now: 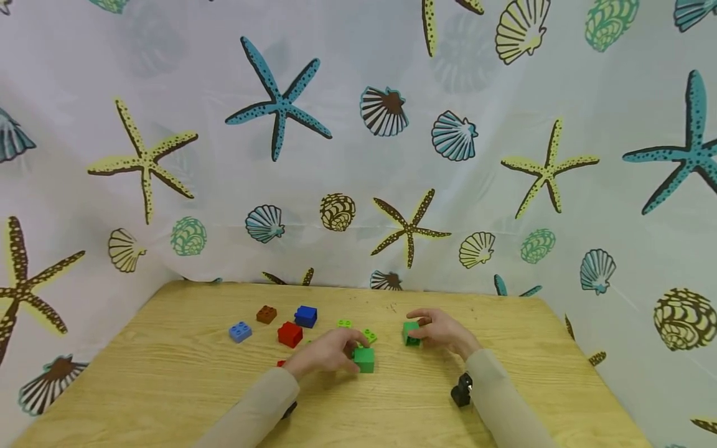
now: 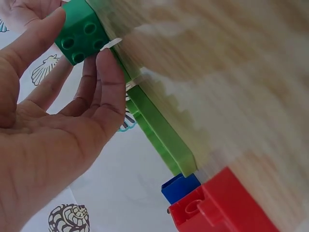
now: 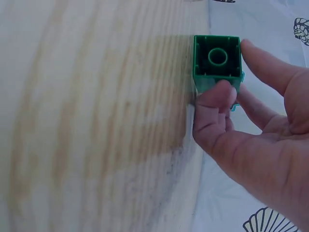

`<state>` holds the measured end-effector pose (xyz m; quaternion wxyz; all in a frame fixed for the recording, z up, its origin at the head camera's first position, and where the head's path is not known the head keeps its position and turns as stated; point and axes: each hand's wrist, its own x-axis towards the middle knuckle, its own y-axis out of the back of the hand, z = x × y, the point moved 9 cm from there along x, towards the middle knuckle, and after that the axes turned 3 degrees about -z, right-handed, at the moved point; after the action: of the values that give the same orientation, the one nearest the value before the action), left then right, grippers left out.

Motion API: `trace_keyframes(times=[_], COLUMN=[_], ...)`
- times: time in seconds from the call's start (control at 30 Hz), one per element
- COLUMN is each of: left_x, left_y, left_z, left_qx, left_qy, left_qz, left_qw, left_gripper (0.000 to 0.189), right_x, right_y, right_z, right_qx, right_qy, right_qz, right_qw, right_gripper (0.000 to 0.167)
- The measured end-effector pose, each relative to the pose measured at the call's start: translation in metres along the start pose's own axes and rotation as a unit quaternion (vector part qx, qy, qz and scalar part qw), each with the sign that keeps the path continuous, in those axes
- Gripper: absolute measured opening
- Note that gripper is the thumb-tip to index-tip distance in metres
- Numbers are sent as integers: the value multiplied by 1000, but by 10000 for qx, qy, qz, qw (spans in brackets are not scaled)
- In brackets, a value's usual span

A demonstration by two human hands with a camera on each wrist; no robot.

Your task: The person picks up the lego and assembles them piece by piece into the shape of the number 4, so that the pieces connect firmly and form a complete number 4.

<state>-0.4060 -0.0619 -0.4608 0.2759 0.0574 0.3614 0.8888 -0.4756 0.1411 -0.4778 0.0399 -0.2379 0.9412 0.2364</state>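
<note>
My left hand [image 1: 329, 351] has its thumb and fingers at a green toy building brick [image 1: 365, 361], pinching it by the sides. In the left wrist view the studs of this green brick [image 2: 83, 38] face the wrist. Farther right, my right hand [image 1: 445, 331] holds a second green brick [image 1: 410, 334] between thumb and fingers at the tabletop. The hollow underside of that brick [image 3: 217, 58] faces the right wrist camera. The two bricks are apart, with bare wood between them.
Left of the hands on the wooden table [image 1: 168, 373] lie a red brick [image 1: 290, 335], a dark blue brick [image 1: 305, 317], a light blue brick [image 1: 240, 331] and a brown brick [image 1: 266, 314]. Lime-green flat bricks [image 1: 369, 336] sit behind my left hand. A patterned curtain [image 1: 347, 162] hangs behind.
</note>
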Motion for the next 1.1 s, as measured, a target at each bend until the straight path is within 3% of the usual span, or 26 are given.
trace_keyframes(times=[0.27,0.67,1.1], left_x=[0,-1,0], left_y=[-3,5,15], left_z=[-6,-4,-12], left_qx=[130,-56,-533], left_qy=[355,371,454], left_qz=[13,212,593], left_qw=[9993,9991,9958], left_gripper=[39,34,42], right_x=[0,-6,-11], right_y=[-8,-17,-24], right_z=[9,0,-4], right_qx=[30,348,506], right_qy=[-193,-24,11], right_qz=[-429,-586,-549], right_qw=[9989,9977,9972], right_gripper=[50,31,32])
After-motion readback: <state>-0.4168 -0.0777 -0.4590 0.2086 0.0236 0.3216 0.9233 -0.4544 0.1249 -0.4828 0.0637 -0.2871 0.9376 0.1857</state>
